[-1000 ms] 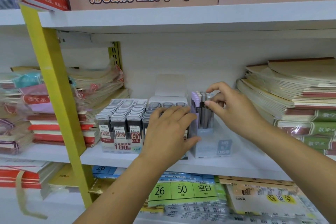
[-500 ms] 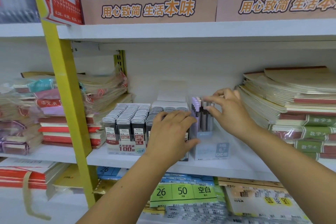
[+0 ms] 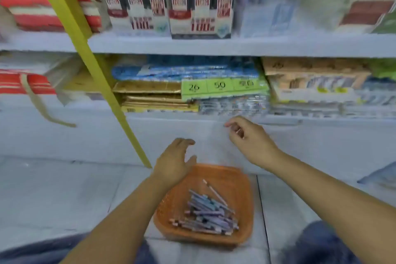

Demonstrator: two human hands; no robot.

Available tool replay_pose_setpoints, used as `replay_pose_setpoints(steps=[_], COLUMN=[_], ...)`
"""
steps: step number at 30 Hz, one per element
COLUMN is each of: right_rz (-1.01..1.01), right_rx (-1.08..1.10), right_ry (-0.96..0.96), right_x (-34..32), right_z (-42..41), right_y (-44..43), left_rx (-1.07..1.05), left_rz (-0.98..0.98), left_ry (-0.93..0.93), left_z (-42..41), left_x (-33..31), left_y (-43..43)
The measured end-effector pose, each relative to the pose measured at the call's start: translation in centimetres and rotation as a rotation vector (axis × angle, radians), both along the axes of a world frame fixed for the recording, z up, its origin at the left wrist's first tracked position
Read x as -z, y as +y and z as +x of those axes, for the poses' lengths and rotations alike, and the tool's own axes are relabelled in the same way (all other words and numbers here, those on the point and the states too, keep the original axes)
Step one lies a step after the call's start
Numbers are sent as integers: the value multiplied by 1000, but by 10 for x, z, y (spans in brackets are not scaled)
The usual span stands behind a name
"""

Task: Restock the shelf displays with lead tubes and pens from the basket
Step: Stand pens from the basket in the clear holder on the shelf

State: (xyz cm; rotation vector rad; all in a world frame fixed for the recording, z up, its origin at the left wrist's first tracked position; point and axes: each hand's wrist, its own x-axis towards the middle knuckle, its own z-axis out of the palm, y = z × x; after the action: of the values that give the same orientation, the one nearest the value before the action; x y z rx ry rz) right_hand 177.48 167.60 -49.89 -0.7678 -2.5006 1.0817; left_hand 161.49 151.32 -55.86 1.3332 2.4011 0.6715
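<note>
An orange basket [image 3: 233, 178] sits on the floor in front of the shelf, holding a heap of several purple and grey lead tubes [image 3: 206, 214]. My left hand [image 3: 173, 161] hovers over the basket's far left rim, fingers spread and relaxed, holding nothing. My right hand [image 3: 249, 139] hangs higher, above the basket's far right side, fingers loosely curled and empty. On the shelf above stand the display boxes of dark lead tubes [image 3: 169, 4] and a clear display box [image 3: 270, 13] to their right. The view is blurred.
A slanted yellow post [image 3: 85, 45] runs from top left down to the floor beside the basket. The lower shelf [image 3: 192, 45] carries blue, gold and green paper packs [image 3: 188, 85]. Stacked notebooks [image 3: 42, 6] lie at left. My knees show at the bottom.
My view has dropped from the shelf to the floor. Both hands left the lead tube displays and came down over the orange basket, empty.
</note>
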Motion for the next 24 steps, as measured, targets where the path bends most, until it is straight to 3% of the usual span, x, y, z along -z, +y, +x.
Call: replay_pose_setpoints(steps=[3,6,10,16,20,24], right_rz=[-221,-435,-489,-250,-211,-236], right_rx=[-15,58,127,4,-24,-42], right_ry=[-462,-657,-658,-793,-822,-790], right_x=[110,191,253,299,321,334], right_z=[3,19,29,4,-13,-20], right_y=[-7,-25,-35,-33,-38,-42], left_rx=[-46,-98,-163,-230,-343,-588], left_rz=[-284,-389,-447,-543,-460,-379], left_ry=[-269,-407,-587,-655,-764,-872], left_z=[-3,-2,2,11,13,17], left_x=[78,134,186,232,248,256], left_y=[-29,-45,-50,-46,-34,-27])
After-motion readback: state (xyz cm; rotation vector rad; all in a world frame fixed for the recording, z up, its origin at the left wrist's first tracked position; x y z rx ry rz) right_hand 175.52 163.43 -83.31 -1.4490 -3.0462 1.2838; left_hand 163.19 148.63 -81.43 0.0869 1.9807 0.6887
